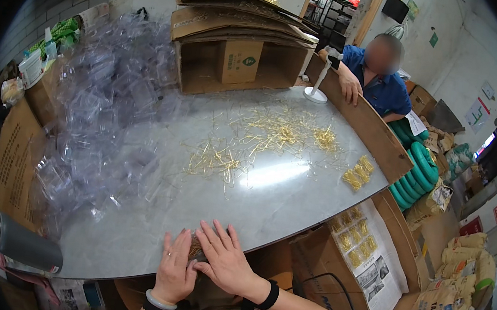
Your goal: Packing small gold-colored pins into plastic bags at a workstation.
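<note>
At the table's near edge my two hands come together around a small bundle of thin brownish wire pieces (195, 247), which they mostly cover. My left hand (175, 271) stands upright on the left of the bundle, its fingers close together around it. From the right, my right hand (226, 264) reaches over with its fingers stretched out and a little apart, its thumb near the left hand. Loose gold-coloured wire pieces (281, 133) lie scattered across the grey table (130, 242). Some are gathered in small bundles (357, 173) at the right edge.
Clear plastic boxes (116, 92) are heaped on the left beside a dark grey bottle (21, 239). A cardboard shelf (209, 69) and white stand (315, 94) stand at the back. Below right, a carton (327, 266) holds bundles on printed paper. Another person (366, 76) leans over the far-right board.
</note>
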{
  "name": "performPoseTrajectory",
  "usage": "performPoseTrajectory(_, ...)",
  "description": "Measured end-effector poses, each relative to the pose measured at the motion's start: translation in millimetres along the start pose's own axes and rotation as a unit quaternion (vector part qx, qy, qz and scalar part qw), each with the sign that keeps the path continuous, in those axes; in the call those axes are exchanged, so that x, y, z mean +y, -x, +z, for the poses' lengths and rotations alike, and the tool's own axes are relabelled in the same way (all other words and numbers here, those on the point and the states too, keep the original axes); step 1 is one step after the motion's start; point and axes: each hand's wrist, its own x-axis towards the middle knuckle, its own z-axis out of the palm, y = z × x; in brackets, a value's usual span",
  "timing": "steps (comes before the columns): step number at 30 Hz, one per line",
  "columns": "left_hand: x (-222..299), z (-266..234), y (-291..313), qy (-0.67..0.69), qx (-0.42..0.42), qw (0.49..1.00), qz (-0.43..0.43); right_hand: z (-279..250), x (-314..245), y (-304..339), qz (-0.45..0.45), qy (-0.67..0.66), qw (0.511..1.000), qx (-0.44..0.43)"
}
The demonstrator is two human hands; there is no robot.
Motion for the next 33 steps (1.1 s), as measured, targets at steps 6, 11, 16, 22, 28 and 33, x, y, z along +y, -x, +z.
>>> performPoseTrajectory(6, -6.2, -17.8, 8.6, 0.129, -0.001, 0.990, -0.055, -3.8, -5.4, -12.7, -0.031, -0.071, 0.997, 0.011)
performPoseTrajectory(11, -10.4, -12.9, 3.0, 0.321, 0.049, 0.943, -0.075, 8.3, -6.3, -8.3, -0.007, -0.079, 0.995, 0.061)
performPoseTrajectory(16, -17.2, -11.9, 12.5, 0.331, 0.128, 0.930, -0.092, -6.1, -18.2, -13.4, -0.025, -0.033, 0.995, 0.089)
performPoseTrajectory(22, 1.6, -1.7, -12.3, -0.037, -0.018, 0.999, -0.033, 2.9, 11.3, -8.1, -0.012, -0.022, 0.999, 0.023)
performPoseTrajectory(28, 3.0, 0.8, -5.2, -0.106, -0.045, 0.992, -0.050, 12.1, 5.6, -7.1, -0.025, 0.009, 0.999, 0.034)
performPoseTrajectory(33, 5.7, 1.2, -6.3, -0.121, -0.072, 0.990, -0.027, 12.2, 11.0, 3.9, -0.015, -0.017, 0.999, 0.035)
